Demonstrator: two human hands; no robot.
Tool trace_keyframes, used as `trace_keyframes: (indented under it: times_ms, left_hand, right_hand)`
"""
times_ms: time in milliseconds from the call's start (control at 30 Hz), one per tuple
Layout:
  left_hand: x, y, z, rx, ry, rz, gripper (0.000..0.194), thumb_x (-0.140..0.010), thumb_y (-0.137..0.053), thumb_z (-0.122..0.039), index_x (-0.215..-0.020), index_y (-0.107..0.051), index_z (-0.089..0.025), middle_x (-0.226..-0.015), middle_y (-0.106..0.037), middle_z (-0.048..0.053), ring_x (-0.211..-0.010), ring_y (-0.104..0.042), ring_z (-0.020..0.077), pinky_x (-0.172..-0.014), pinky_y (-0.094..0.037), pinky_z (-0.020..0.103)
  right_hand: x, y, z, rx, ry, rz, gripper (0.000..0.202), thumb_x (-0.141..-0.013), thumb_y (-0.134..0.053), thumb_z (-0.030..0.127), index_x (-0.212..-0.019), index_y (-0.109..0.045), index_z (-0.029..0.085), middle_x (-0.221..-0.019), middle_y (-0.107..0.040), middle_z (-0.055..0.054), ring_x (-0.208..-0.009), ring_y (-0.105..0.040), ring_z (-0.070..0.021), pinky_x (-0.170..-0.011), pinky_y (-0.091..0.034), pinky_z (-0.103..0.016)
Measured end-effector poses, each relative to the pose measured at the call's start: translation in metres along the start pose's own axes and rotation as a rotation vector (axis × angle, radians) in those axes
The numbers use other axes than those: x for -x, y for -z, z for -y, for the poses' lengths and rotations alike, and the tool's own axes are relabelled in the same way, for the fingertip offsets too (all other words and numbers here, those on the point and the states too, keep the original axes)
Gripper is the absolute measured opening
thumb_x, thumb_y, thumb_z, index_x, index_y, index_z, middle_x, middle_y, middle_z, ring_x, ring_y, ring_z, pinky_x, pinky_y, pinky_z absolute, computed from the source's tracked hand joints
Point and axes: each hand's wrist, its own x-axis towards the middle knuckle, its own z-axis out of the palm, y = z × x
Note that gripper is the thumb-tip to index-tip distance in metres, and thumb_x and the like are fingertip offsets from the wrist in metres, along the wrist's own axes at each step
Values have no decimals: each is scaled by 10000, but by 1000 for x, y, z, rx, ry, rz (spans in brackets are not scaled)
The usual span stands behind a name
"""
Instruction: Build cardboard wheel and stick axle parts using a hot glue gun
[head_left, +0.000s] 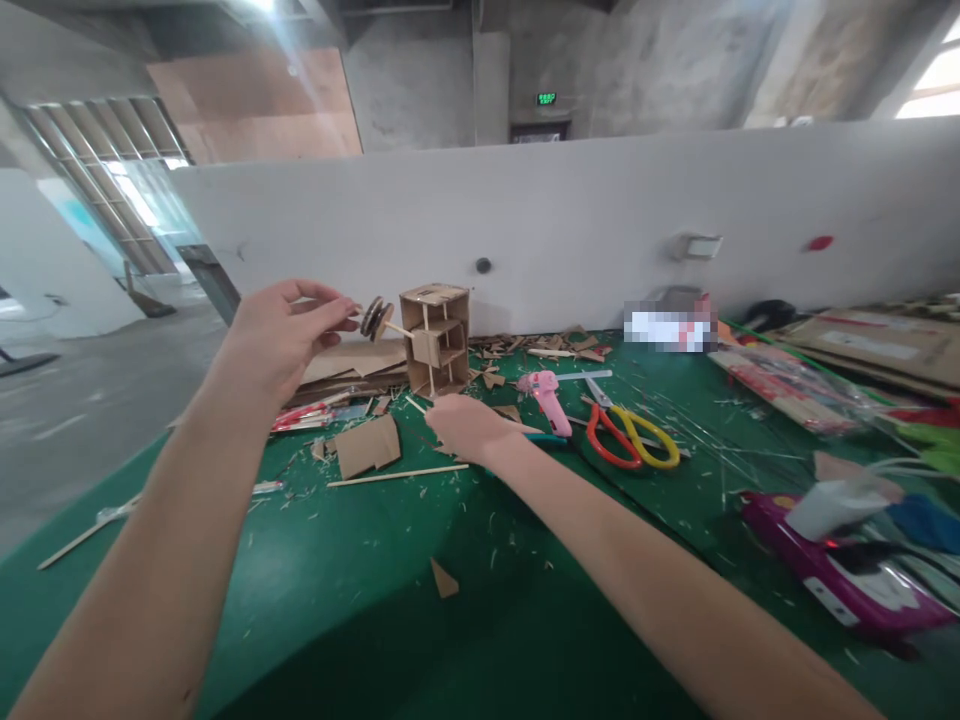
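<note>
My left hand (300, 325) pinches the end of a thin wooden stick that carries stacked round cardboard discs (376, 319). The stick's other part reaches toward a small cardboard tower (437, 340) with open compartments and upright sticks. My right hand (469, 428) is closed low in front of the tower, its fingers partly hidden; a short light stick (415, 404) sticks out beside them. Just right of it lie a pink glue gun (551, 402) and scissors (624, 436) with one red and one yellow handle.
A cardboard piece (367, 447), a long stick (399, 476) and a small scrap (444, 579) lie on the green table (337, 600). Cardboard scraps line the back. At right are a purple power strip (840, 570), packaged sticks (802, 385) and cardboard sheets (885, 340).
</note>
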Motion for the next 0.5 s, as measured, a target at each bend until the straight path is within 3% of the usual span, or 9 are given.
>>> trace_keyframes:
  times_ms: [100,233,333,400,467,500]
  left_hand:
    - [-1,-2,7,-79,-32,39,236,-715,-728,-238,-838,-547,-151,-800,-654,12,-760,-600,116,-713,-445,262]
    - [0,-6,16,-256,-72,131,261,-686,-731,-322,-812,-563,-169,-755,-668,27,-757,-623,152,-699,-453,284]
    - [1,-11,21,-358,-64,214,241,-675,-713,-357,-793,-584,-191,-746,-694,43,-746,-647,181,-686,-461,299]
    - [1,-14,25,-416,-64,280,226,-676,-701,-371,-790,-604,-201,-768,-709,49,-763,-657,192,-689,-465,296]
    - [2,-18,28,-459,-58,330,223,-673,-696,-382,-790,-620,-209,-791,-719,52,-783,-664,203,-687,-469,290]
    - [2,-19,29,-469,-51,347,227,-669,-697,-388,-792,-625,-212,-801,-722,54,-789,-666,208,-684,-472,288]
  right_hand:
    - [-13,-18,4,43,26,-18,233,-882,-456,114,-997,-658,112,-1118,-619,-163,-1063,-564,-255,-880,-445,-352]
    - [-6,-11,4,84,-26,2,308,-919,-404,179,-1156,-589,109,-1297,-514,-199,-1196,-480,-295,-956,-400,-424]
    - [18,8,2,93,-93,135,328,-872,-494,225,-1162,-586,103,-1091,-646,-188,-1041,-594,-311,-846,-467,-444]
    - [39,22,3,90,-146,246,288,-814,-581,305,-1023,-660,122,-907,-692,-174,-844,-658,-313,-703,-507,-436]
    - [60,32,6,100,-264,344,396,-705,-700,381,-1012,-676,131,-918,-690,-186,-852,-658,-341,-679,-510,-445]
    - [68,35,8,142,-338,308,499,-651,-746,390,-1068,-663,128,-993,-673,-214,-918,-640,-370,-717,-503,-472]
